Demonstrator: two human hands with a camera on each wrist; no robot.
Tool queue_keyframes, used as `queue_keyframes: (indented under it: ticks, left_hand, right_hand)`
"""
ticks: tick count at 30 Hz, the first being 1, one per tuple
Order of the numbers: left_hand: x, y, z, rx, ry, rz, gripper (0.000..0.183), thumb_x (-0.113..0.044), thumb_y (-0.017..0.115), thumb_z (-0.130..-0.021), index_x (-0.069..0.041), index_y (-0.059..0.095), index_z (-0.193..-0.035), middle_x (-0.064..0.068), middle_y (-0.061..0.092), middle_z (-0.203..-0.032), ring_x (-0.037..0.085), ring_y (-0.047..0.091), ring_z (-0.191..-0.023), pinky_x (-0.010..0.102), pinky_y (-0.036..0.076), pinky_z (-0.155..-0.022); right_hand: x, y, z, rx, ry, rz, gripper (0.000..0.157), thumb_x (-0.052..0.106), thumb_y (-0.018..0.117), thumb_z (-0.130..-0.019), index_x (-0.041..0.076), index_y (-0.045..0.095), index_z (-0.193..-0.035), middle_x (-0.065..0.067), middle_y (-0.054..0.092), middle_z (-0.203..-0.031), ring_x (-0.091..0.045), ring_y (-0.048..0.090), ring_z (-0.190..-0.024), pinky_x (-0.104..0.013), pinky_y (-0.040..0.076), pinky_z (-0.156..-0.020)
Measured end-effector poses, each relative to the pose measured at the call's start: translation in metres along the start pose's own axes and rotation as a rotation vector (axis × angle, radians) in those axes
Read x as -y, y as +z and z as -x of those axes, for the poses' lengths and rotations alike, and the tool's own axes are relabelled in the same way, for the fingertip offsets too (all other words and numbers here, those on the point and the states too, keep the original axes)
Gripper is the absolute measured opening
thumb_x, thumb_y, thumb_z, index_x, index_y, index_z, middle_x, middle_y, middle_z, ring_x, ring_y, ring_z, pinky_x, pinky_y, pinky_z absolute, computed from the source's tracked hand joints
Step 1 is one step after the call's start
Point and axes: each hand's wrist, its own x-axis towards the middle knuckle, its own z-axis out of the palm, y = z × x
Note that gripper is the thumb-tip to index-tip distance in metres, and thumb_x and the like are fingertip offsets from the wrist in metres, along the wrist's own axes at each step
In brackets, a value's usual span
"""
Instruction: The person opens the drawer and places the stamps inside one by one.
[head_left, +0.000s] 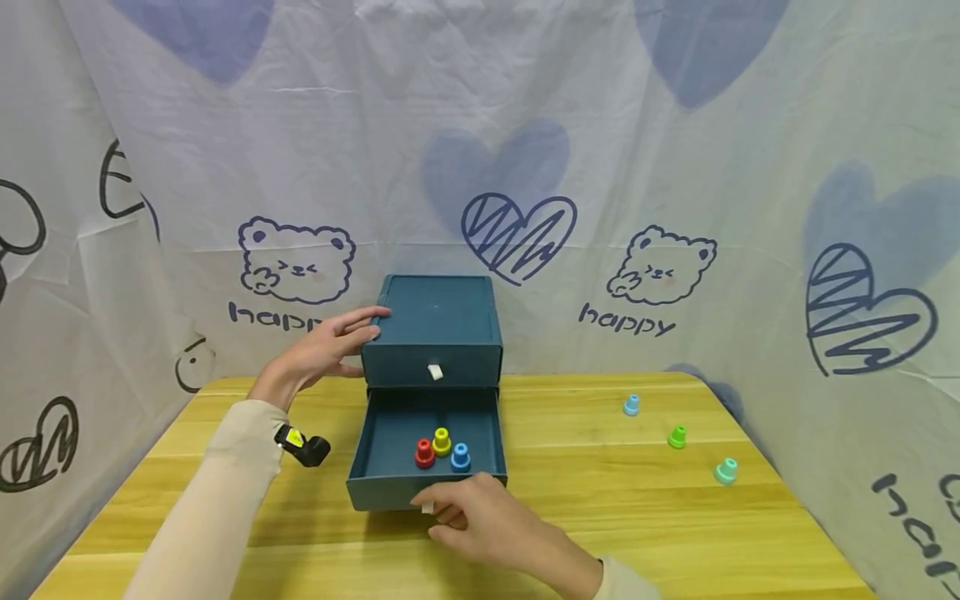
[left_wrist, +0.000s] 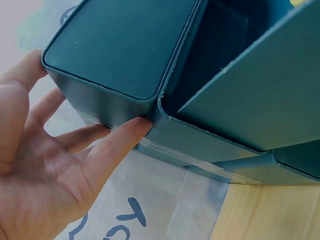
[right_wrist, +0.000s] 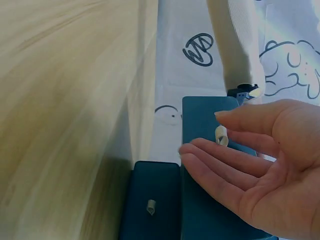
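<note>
Drawer [head_left: 386,493] of a dark teal cabinet [head_left: 438,310] stood extended toward the person, below a closed upper drawer [head_left: 397,365] with a small white pull. The right hand [head_left: 487,517] was at the extended drawer's white handle [right_wrist: 221,136]; thumb and fingers lay about it, but whether they grasped it could not be told. The left hand [head_left: 330,346], its fingers spread and released, touched the cabinet's left side near the top. Inside the extended drawer, toward its front and right, three small pegs stood close together: red [head_left: 424,454], yellow [head_left: 441,442] and blue [head_left: 461,457]. A lower drawer [right_wrist: 150,187], closed and also fitted with a white pull, showed in the right wrist view. The cabinet rested on a wood-grain table [head_left: 600,508]. To its right, well apart, a light blue peg [head_left: 632,406], a green peg [head_left: 677,437] and a mint peg [head_left: 726,472] formed a slanting row. Behind hung a pale cloth [head_left: 375,125] printed with hearts, bear faces and the word "happy".
</note>
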Motion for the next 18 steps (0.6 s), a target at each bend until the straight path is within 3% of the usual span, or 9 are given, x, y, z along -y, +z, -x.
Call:
queue_keyframes:
  ticks: [6,13,18]
  left_hand:
    - [0.000,-0.001,0.000,0.000,-0.003,0.004,0.061,-0.045,0.055,-0.106,-0.025,0.036,-0.161,0.015,0.011,-0.174,0.054,0.013,-0.157,0.069,0.043,-0.111]
    - [0.000,0.000,-0.001,-0.002,-0.010,-0.002,0.061,-0.045,0.055,-0.106,-0.025,0.035,-0.161,0.015,0.011,-0.174,0.053,0.012,-0.157,0.070,0.042,-0.111]
    - [0.000,0.001,-0.001,-0.010,-0.012,0.001,0.061,-0.044,0.055,-0.106,-0.026,0.036,-0.161,0.015,0.012,-0.174,0.054,0.013,-0.157,0.070,0.042,-0.111]
  right_hand:
    - [-0.002,0.004,-0.002,-0.094,-0.024,-0.025,0.026,0.008,0.072,-0.096,0.015,0.077,-0.121,0.002,0.080,-0.110,0.007,0.070,-0.090,-0.009,0.056,-0.081]
    - [-0.005,0.008,-0.007,-0.207,-0.079,-0.013,0.018,0.005,0.070,-0.097,0.010,0.081,-0.110,-0.001,0.081,-0.094,0.010,0.063,-0.070,-0.009,0.055,-0.068]
    - [-0.010,0.007,-0.012,-0.236,-0.059,-0.006,0.017,0.005,0.070,-0.097,0.009,0.081,-0.110,-0.001,0.081,-0.097,0.008,0.066,-0.075,-0.008,0.055,-0.071]
